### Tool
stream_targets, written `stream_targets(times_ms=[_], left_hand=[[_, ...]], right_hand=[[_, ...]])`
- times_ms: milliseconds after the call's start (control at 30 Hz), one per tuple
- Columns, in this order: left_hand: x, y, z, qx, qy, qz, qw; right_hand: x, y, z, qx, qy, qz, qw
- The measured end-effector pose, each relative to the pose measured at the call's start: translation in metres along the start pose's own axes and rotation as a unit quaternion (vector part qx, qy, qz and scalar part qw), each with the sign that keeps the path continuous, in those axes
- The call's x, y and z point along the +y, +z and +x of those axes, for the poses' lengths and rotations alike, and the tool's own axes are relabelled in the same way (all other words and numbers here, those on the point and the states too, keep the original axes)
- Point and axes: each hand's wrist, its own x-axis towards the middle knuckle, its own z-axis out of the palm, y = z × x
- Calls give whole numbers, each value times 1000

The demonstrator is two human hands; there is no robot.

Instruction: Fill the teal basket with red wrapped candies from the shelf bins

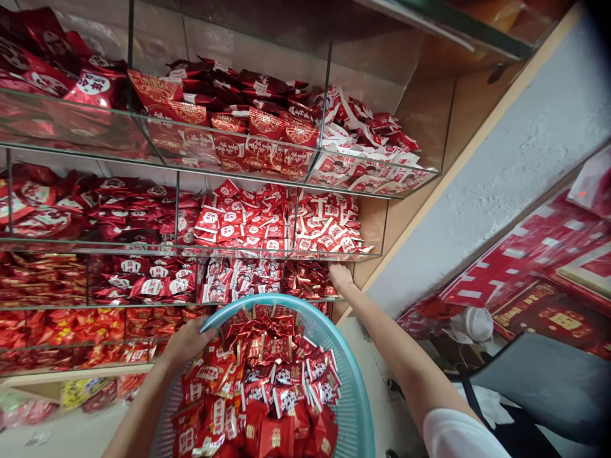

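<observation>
A teal plastic basket [359,375] with perforated sides is full of red wrapped candies [277,439], some of them printed in white or gold. My left hand [187,340] is closed on its left rim. At the right end of a lower shelf, my right hand [340,278] reaches into a compartment of dark red and gold candy packets [308,280]. The fingers there look curled, but what they hold, if anything, is hidden. Just above that hand is a compartment of red-and-white packets [329,222].
Glass-fronted shelves [229,152] with dividers hold several kinds of red packets. A wooden side panel [415,222] and a grey wall [477,184] border them. A dark chair [548,388] and red gift boxes [548,318] stand at right. Colourful bags [86,394] lie below the shelves.
</observation>
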Motion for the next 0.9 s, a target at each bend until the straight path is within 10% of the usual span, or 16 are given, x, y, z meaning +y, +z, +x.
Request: stream_targets(times_ms=[900], left_hand=[[7,-5,-6,-6,2,-2,1000]], right_hand=[[7,-18,-36,82,1,184,980]])
